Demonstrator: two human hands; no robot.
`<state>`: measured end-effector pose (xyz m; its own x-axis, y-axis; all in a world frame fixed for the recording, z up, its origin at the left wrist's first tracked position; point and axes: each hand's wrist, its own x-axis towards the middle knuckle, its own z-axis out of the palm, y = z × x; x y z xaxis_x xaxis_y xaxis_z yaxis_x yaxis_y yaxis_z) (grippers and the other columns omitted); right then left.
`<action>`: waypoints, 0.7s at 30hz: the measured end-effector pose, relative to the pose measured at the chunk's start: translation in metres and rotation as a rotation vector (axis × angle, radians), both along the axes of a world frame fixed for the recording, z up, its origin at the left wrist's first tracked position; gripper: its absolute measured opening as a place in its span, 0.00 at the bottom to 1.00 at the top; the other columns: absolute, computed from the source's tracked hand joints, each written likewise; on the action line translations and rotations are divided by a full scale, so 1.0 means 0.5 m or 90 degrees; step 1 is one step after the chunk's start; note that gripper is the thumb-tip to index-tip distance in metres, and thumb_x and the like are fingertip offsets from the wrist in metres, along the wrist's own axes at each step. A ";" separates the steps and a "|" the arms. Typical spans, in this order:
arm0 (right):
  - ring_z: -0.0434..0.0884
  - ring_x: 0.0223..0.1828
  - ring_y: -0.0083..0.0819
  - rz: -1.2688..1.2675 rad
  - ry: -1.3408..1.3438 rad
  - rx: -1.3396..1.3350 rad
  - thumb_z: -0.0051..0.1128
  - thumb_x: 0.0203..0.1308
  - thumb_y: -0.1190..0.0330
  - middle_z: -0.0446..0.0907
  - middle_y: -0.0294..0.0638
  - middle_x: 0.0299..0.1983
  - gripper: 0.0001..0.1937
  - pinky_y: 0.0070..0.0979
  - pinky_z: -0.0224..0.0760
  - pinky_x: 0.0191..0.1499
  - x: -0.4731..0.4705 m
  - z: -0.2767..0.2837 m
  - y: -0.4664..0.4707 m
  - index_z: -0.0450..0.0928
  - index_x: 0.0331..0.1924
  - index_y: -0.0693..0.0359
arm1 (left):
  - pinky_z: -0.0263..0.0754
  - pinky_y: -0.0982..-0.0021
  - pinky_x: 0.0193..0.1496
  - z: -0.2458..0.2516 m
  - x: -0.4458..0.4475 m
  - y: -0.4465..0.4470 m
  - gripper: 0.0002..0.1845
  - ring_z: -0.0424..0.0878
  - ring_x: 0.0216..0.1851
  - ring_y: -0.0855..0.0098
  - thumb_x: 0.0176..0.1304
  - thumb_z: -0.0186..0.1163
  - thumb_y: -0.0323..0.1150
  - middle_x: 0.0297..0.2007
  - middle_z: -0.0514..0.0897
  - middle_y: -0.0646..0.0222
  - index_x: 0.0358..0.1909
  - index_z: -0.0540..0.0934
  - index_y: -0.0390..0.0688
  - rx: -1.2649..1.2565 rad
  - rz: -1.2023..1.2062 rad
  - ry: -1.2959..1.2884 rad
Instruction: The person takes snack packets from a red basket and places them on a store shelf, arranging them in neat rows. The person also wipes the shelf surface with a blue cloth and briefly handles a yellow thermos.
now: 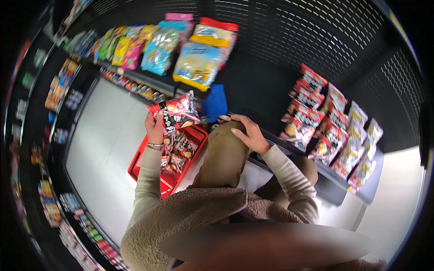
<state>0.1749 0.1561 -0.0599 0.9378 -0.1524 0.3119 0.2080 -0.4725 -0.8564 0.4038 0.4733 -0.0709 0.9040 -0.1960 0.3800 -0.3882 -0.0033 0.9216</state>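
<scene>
My left hand (154, 128) grips the left end of a red and black snack bag (176, 112), held above a red plastic shopping basket (135, 166). Inside the basket lie several similar red and black bags (183, 145). My right hand (250, 132) rests at my bent knee, its fingers spread near the shelf's front edge; a small pale item by its fingertips is too blurred to name. A blue cloth (215, 103) hangs at the shelf edge between the held bag and my knee.
A black shelf (251, 84) spans the front. Red snack bags (301, 122) and pale bags (352, 152) stand in rows on its right part; large blue and yellow bags (198, 61) and colourful packets (129, 50) stand left. Cans (135, 87) line a lower shelf. Another stocked shelf unit runs along the left.
</scene>
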 end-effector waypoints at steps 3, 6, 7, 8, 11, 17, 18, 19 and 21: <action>0.73 0.73 0.40 0.018 0.022 0.293 0.60 0.76 0.61 0.76 0.51 0.69 0.31 0.38 0.65 0.75 -0.011 0.017 -0.039 0.62 0.76 0.64 | 0.75 0.74 0.39 0.081 -0.037 -0.147 0.09 0.77 0.36 0.84 0.77 0.62 0.32 0.38 0.84 0.76 0.52 0.81 0.38 0.072 -0.054 -0.021; 0.73 0.71 0.37 -0.008 -0.096 0.422 0.60 0.77 0.63 0.74 0.49 0.68 0.32 0.38 0.64 0.75 -0.012 0.046 -0.079 0.60 0.77 0.65 | 0.78 0.71 0.46 0.136 -0.076 -0.318 0.13 0.81 0.41 0.79 0.74 0.65 0.30 0.42 0.88 0.70 0.55 0.81 0.36 0.109 -0.200 -0.052; 0.76 0.66 0.33 -0.030 -0.128 0.432 0.62 0.75 0.65 0.78 0.47 0.64 0.29 0.34 0.69 0.70 -0.013 0.057 -0.095 0.64 0.73 0.67 | 0.77 0.71 0.45 0.151 -0.095 -0.372 0.13 0.81 0.40 0.79 0.75 0.64 0.32 0.40 0.87 0.70 0.54 0.81 0.36 0.107 -0.245 -0.084; 0.80 0.60 0.29 -0.055 -0.158 0.443 0.65 0.73 0.67 0.81 0.45 0.60 0.26 0.30 0.73 0.65 -0.020 0.066 -0.109 0.69 0.69 0.69 | 0.77 0.71 0.44 0.164 -0.114 -0.416 0.13 0.80 0.39 0.79 0.76 0.64 0.34 0.39 0.87 0.70 0.54 0.81 0.36 0.106 -0.291 -0.114; 0.80 0.44 0.17 -0.230 -0.217 0.500 0.64 0.74 0.67 0.85 0.35 0.46 0.17 0.21 0.76 0.47 -0.027 0.087 -0.146 0.76 0.59 0.67 | 0.75 0.73 0.44 0.205 -0.148 -0.498 0.17 0.78 0.38 0.79 0.82 0.56 0.42 0.37 0.85 0.69 0.52 0.81 0.35 0.153 -0.331 -0.143; 0.79 0.37 0.16 -0.350 -0.300 0.623 0.63 0.75 0.65 0.84 0.33 0.40 0.11 0.20 0.74 0.41 -0.023 0.094 -0.188 0.79 0.50 0.64 | 0.77 0.74 0.54 0.202 -0.191 -0.542 0.23 0.81 0.50 0.81 0.80 0.61 0.45 0.50 0.85 0.70 0.61 0.77 0.35 0.127 -0.478 0.081; 0.80 0.38 0.17 -0.352 -0.299 0.636 0.63 0.76 0.65 0.85 0.34 0.41 0.11 0.21 0.75 0.41 -0.023 0.093 -0.188 0.78 0.50 0.65 | 0.78 0.72 0.57 0.196 -0.193 -0.542 0.23 0.82 0.52 0.79 0.80 0.61 0.44 0.52 0.85 0.70 0.63 0.77 0.36 0.035 -0.526 0.150; 0.81 0.38 0.18 -0.370 -0.285 0.655 0.63 0.76 0.64 0.85 0.36 0.42 0.12 0.21 0.76 0.42 -0.023 0.091 -0.188 0.78 0.50 0.65 | 0.79 0.69 0.59 0.189 -0.196 -0.542 0.23 0.82 0.55 0.78 0.79 0.61 0.44 0.55 0.85 0.69 0.64 0.76 0.36 -0.048 -0.560 0.229; 0.83 0.39 0.20 -0.327 -0.327 0.764 0.62 0.76 0.63 0.85 0.38 0.42 0.13 0.23 0.78 0.44 -0.019 0.087 -0.186 0.78 0.49 0.66 | 0.78 0.60 0.67 0.178 -0.200 -0.544 0.26 0.83 0.62 0.71 0.79 0.62 0.42 0.63 0.82 0.65 0.69 0.73 0.38 -0.155 -0.618 0.297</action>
<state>0.1654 0.0630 -0.0163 0.5188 -0.8542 0.0353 0.6470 0.3654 -0.6692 0.3038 0.2011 0.0179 0.4709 -0.8664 0.1664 0.2595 0.3163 0.9125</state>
